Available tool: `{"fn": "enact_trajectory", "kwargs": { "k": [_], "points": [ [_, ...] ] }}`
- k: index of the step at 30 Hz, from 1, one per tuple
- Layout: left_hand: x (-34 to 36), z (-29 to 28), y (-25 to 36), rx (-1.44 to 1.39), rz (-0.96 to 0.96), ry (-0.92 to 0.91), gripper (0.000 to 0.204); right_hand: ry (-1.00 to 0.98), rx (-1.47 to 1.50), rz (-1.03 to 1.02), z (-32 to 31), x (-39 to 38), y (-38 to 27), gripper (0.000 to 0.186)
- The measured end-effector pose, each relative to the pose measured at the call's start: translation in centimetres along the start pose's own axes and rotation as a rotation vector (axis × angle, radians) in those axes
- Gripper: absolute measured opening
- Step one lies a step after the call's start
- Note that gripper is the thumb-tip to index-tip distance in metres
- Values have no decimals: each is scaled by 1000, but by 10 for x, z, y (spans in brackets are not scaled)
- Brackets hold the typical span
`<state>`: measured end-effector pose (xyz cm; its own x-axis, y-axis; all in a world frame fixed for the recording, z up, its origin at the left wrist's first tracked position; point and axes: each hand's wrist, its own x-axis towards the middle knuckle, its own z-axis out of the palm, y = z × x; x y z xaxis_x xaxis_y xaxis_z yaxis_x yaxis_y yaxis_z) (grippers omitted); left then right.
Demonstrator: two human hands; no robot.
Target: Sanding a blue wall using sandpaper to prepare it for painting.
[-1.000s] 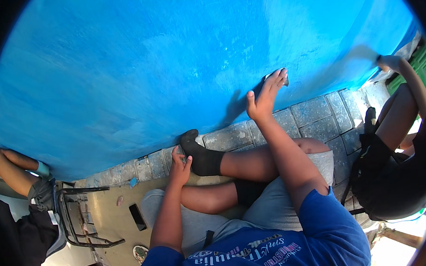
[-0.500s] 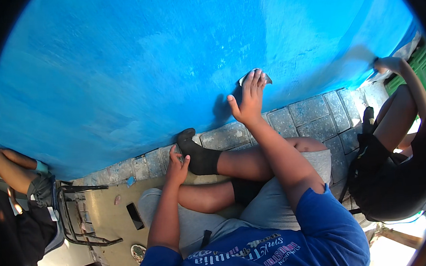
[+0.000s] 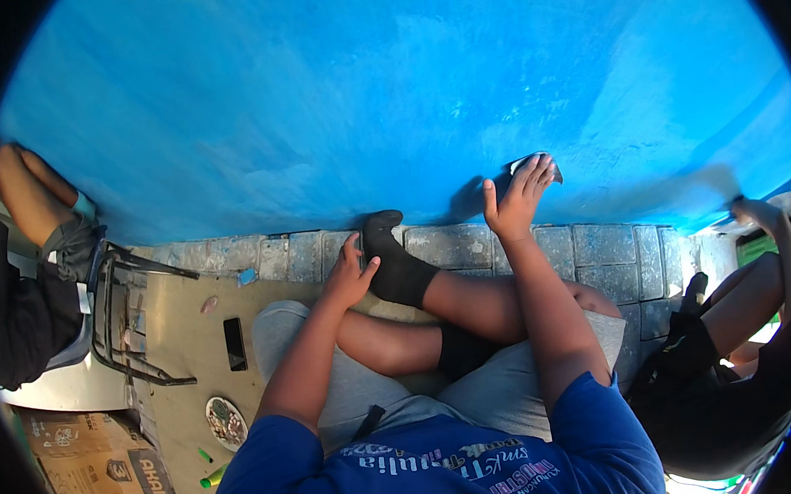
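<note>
My right hand (image 3: 524, 201) lies flat against the blue wall (image 3: 333, 106), low down, with the thumb spread away from the fingers. Under the fingers it presses a small piece of sandpaper (image 3: 555, 173), pale on one side with a dark edge that curls off the surface. My left hand (image 3: 348, 277) hovers by the dark sock (image 3: 395, 267) on my bent leg, fingers loosely apart and nothing in them. Whether its fingertips touch the sock, I cannot tell.
Grey paving blocks (image 3: 604, 245) run along the wall's foot. On my left lie a black phone (image 3: 235, 345), a round dish of small bits (image 3: 226, 423) and a cardboard box (image 3: 92, 465). A person sits near a black metal frame (image 3: 155, 379); another person's hand (image 3: 756, 213) touches the wall at right.
The view has turned and levelled, bringing the dish and box into sight. My right hand stays on the wall with the sandpaper, slightly lower. My left hand remains near the sock.
</note>
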<state>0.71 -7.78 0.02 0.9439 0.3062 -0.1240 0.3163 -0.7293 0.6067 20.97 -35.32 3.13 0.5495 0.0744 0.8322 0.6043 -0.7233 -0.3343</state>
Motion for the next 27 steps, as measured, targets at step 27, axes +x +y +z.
{"fn": "enact_trajectory", "kwargs": {
  "k": [27],
  "points": [
    [-17,7,-9,-129,179,160,76,5,-58,-33,-4,12,-5,73]
  ]
}}
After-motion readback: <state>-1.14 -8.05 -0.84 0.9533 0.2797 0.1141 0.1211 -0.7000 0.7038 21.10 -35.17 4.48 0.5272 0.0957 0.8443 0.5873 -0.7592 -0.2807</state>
